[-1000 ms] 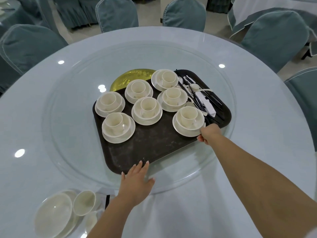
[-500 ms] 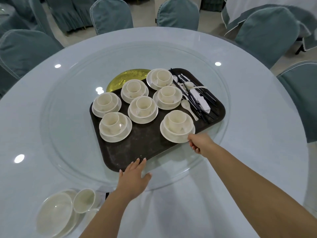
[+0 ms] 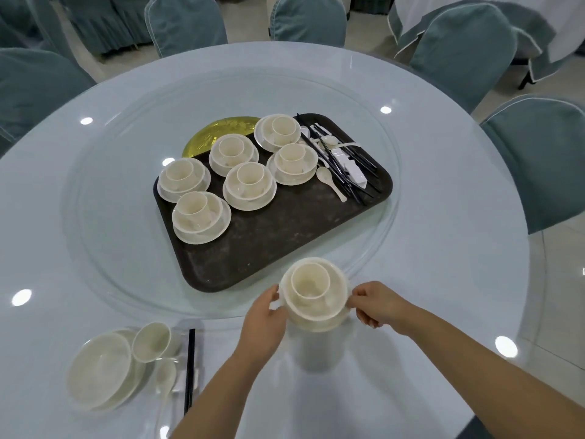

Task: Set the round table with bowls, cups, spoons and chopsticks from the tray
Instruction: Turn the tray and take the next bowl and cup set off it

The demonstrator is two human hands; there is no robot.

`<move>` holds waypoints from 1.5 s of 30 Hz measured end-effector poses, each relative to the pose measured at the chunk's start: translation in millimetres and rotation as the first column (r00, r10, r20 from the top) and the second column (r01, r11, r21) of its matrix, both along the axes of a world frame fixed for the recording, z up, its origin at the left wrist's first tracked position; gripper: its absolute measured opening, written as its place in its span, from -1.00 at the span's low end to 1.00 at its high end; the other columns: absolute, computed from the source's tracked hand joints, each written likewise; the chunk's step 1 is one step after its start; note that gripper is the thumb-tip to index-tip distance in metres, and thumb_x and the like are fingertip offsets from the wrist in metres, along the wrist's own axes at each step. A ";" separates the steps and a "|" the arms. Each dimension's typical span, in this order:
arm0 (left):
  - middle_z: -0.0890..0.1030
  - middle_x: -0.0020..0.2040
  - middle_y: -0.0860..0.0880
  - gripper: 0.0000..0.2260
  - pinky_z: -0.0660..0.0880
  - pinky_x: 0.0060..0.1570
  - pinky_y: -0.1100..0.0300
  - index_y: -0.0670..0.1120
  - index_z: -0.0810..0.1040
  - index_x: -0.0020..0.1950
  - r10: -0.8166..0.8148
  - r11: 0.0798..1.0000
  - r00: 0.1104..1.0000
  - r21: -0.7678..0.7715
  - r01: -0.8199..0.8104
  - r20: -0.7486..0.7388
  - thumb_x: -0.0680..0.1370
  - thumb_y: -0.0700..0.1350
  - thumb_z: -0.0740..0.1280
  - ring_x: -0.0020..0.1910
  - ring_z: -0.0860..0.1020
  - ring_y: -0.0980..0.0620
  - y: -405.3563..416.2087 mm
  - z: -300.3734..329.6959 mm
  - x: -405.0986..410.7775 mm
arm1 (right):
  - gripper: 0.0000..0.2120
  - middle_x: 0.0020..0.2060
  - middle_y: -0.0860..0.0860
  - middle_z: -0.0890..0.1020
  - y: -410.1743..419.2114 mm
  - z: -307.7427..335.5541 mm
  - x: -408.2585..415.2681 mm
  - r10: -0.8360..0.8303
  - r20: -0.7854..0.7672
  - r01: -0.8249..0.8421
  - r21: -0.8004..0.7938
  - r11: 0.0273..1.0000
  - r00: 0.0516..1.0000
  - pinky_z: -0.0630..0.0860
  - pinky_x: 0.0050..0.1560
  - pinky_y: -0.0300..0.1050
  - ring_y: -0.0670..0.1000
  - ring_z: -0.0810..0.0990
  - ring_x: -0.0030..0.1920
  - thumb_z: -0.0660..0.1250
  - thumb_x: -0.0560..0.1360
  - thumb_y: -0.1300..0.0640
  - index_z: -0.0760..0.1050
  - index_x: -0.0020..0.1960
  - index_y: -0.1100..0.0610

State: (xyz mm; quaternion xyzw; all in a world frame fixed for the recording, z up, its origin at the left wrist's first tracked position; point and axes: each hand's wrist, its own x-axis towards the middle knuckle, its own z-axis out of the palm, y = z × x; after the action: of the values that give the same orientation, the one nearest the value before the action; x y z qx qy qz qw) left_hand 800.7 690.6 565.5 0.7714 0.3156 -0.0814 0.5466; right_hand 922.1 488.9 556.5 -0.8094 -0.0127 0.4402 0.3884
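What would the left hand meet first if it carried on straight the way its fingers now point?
The left hand already grips the stacked bowl and cup set on its side; beyond that, probably the near edge of the dark tray, though depth is unclear.

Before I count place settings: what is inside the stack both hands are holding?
A cup sits nested in the bowl gripped by the left hand and right hand. The cup looks empty; whatever lies beneath it is hidden.

Probably a banquet hall: covered chairs (image 3: pixel 462 52) ring round table (image 3: pixel 443 280).
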 end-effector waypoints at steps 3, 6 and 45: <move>0.52 0.26 0.10 -0.60 0.47 0.27 -0.01 0.08 0.46 0.35 -0.007 1.000 0.997 -0.022 0.005 -0.074 0.52 -0.17 0.30 0.22 0.52 0.03 -16.2 -5.9 -17.8 | -0.77 -0.53 0.05 0.51 -18.4 -8.0 -15.4 0.007 -0.026 -0.008 -0.025 1.000 1.000 0.30 -0.51 -0.23 -0.01 0.39 -0.55 0.30 0.48 0.21 0.39 -0.35 0.16; 0.55 0.09 0.28 -0.70 0.48 0.12 0.20 0.30 0.51 0.06 -0.044 0.998 0.994 -0.057 0.039 -0.102 0.50 -0.12 0.33 0.10 0.56 0.15 -31.3 -7.7 -32.0 | -0.76 -0.51 0.06 0.52 -33.0 -17.3 -28.7 0.024 -0.050 -0.027 -0.071 0.997 0.998 0.30 -0.51 -0.22 0.00 0.40 -0.54 0.30 0.48 0.21 0.39 -0.35 0.16; 0.64 -0.05 -0.01 -0.85 0.53 0.09 -0.01 -0.07 0.59 0.00 -0.178 0.978 0.977 -0.086 0.188 0.116 0.59 -0.05 0.25 -0.03 0.62 -0.05 -89.3 40.3 -76.1 | -0.83 -0.14 0.14 0.67 -68.8 53.4 -149.6 -0.542 0.088 0.526 0.156 0.836 0.836 0.59 -0.27 -0.16 0.03 0.63 -0.36 0.23 0.60 0.14 0.52 0.11 0.18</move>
State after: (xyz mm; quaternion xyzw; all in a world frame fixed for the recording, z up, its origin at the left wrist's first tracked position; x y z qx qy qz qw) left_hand 724.7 601.3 605.7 0.7732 0.2089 -0.1048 0.5895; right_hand 772.5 420.1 609.9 -0.7813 0.1615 0.2595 0.5441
